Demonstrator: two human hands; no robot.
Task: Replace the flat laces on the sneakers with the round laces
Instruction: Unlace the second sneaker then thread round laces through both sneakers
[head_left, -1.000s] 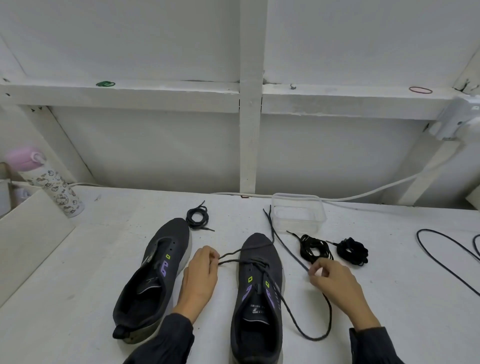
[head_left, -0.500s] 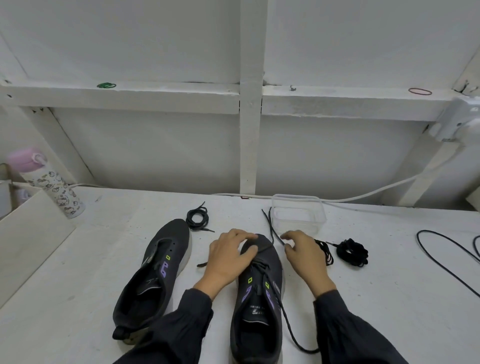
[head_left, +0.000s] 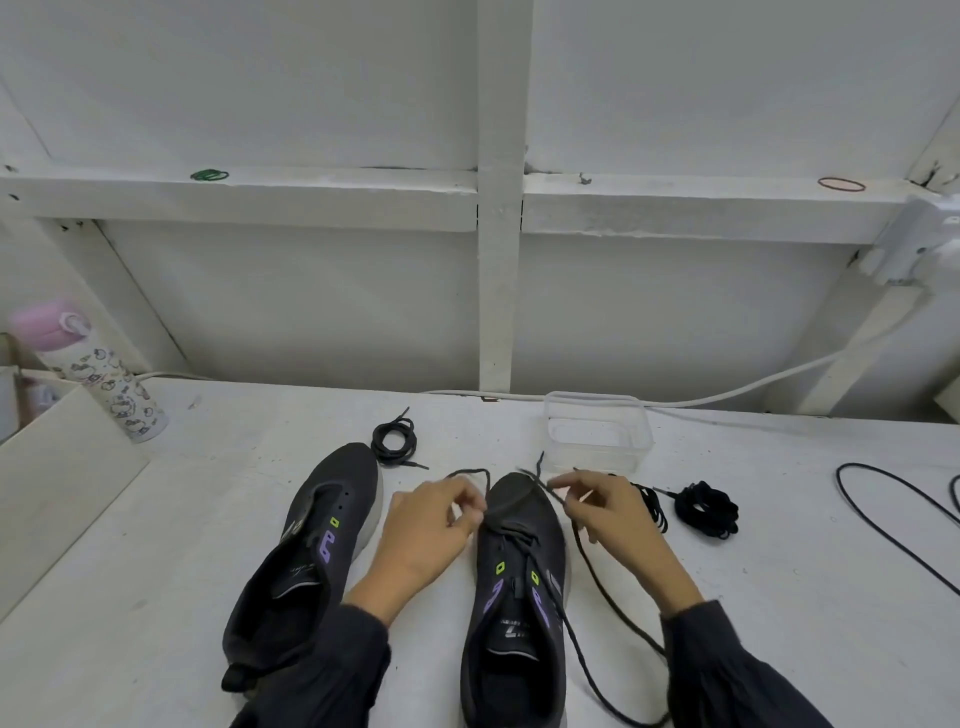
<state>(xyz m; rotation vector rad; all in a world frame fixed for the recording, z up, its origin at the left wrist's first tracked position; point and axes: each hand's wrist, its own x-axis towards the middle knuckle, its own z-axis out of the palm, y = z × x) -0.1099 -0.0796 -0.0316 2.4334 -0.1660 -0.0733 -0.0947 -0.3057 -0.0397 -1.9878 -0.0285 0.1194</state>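
A plain makeshift workbench, workshop-like: a white-painted tabletop (head_left: 779, 571) fills the lower frame, a rough white wooden post (head_left: 498, 260) and ledge (head_left: 311, 195) stand behind it, a white cable (head_left: 753, 384) trails at right, and a patterned flask (head_left: 98, 369) stands far left

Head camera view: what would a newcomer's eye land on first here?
The left hand and right hand each pinch a dark lace over the toe of the dark sneaker at centre front. A second sneaker, unlaced, lies beside the left hand, and a pink-capped bottle stands far left on the table.
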